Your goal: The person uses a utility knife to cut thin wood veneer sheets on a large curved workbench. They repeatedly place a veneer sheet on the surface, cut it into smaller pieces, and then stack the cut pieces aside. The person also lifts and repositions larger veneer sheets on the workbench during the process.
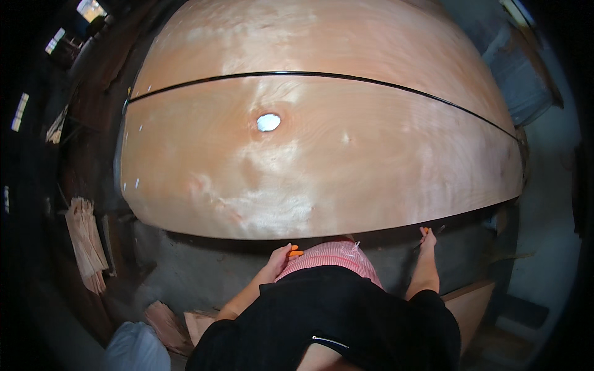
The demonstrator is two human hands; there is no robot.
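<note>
In front — glossy tan wood sheet (371,154), whitish spot (268,122); left hand (281,257), right hand (427,238) each gripping orange object (296,252).

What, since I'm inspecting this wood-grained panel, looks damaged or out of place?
A bright white oval patch stands out left of centre on the near wood-grained panel, breaking its tan grain; whether it's a hole or filler, I can't tell.

The left hand (281,255) is curled close in; the right hand (426,238), also curled, is held farther out.
</note>
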